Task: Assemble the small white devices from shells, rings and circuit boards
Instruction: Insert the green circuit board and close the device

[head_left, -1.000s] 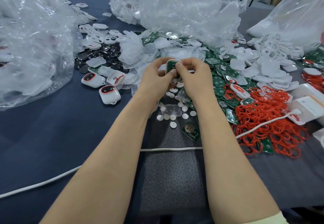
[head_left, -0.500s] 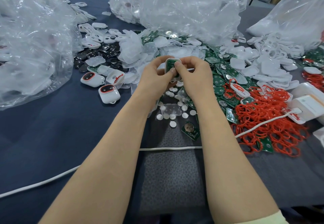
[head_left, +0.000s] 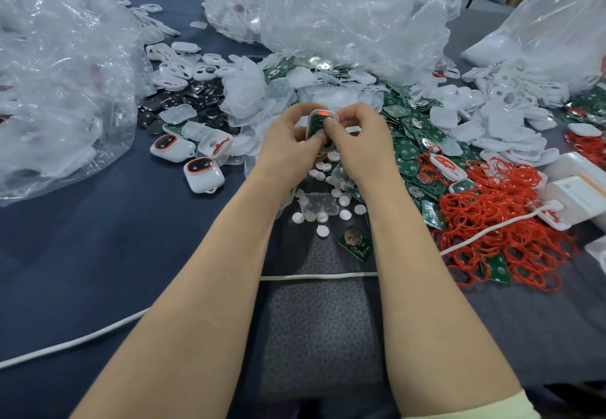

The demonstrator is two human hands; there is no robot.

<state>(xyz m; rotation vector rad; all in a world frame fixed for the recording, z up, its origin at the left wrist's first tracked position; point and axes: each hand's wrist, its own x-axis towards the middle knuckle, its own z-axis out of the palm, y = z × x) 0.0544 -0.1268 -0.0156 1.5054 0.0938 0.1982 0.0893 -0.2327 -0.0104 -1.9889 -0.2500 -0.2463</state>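
One shell (head_left: 323, 113), fingers (head_left: 330, 130) pinching both sides

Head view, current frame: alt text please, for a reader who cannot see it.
The left hand and right hand together grip a white shell with a green board in it, over a blue table. Red rings and loose boards lie right, two finished devices left, clear bags behind.

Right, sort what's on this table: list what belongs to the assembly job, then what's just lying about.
In the job: left hand, right hand, half-built device, circuit boards, red rings, white shells.
Lying about: plastic bags, white cable, white box.
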